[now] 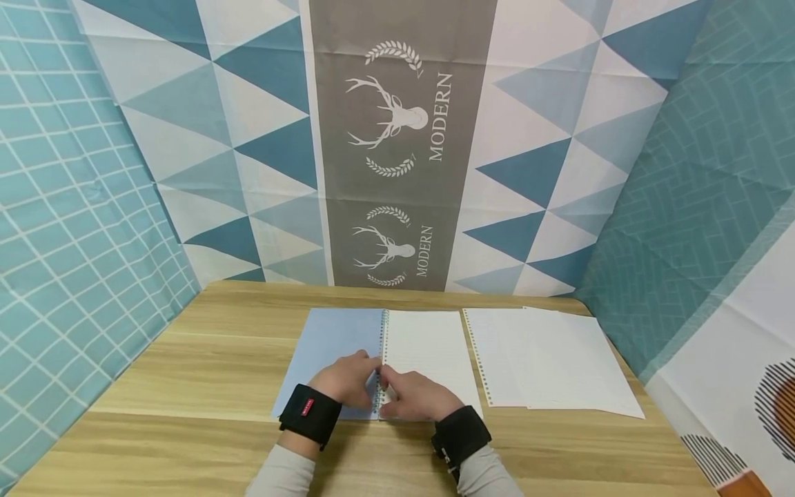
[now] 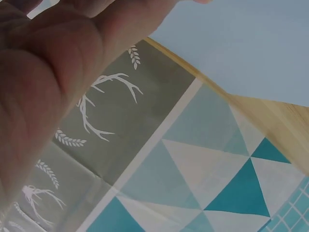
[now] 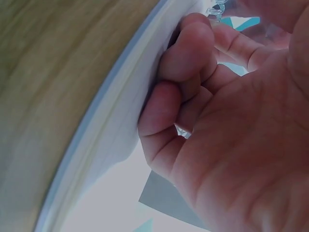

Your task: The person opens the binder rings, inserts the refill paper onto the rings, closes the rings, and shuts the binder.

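A ring-bound notebook [image 1: 425, 338] lies spread on the table, its pale blue cover [image 1: 338, 331] to the left and white lined pages to the right. My left hand [image 1: 348, 379] and right hand [image 1: 419, 397] meet at the lower half of its clear ring binding [image 1: 384, 331], each gripping it from its own side. Curled lower fingers of the right hand [image 3: 231, 130] rest against the pages in the right wrist view, near the rings [image 3: 216, 9]. In the left wrist view the left hand [image 2: 63, 63] hovers over the cover side; its fingertips are mostly out of frame.
Loose white sheets with punched holes [image 1: 503, 359] lie overlapping to the right of the notebook. The wooden table [image 1: 205, 373] has bare wood at left and front. Patterned cloth [image 1: 397, 172] hangs behind and at both sides.
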A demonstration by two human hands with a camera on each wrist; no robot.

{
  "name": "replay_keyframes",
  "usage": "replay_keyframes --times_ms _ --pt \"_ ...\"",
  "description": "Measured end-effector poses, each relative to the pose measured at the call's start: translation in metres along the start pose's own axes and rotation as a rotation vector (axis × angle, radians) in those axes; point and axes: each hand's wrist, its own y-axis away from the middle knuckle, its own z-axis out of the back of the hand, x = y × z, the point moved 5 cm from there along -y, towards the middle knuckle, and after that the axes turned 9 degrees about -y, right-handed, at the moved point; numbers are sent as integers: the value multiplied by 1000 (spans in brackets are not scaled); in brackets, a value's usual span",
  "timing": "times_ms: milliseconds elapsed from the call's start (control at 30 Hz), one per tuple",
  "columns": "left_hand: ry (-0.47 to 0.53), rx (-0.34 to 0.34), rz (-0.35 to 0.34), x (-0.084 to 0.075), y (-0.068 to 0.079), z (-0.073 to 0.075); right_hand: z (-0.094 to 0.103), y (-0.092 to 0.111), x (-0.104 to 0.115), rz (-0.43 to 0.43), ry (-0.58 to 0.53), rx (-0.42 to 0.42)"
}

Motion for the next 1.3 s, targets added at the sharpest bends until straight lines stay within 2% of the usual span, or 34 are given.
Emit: replay_keyframes --times_ms 433,667,900,1133,1300 --pt "-7 23 11 -1 1 -1 -1 0 3 2 37 -6" --pt "0 60 26 0 0 -3 -3 -1 2 -25 63 -16" --pt "20 53 3 2 0 -1 -4 -2 3 -36 100 -27" --pt "27 47 -23 1 3 2 -7 -1 9 -12 201 -64" --pt "32 54 -11 1 3 2 -9 -1 11 -1 235 -77"
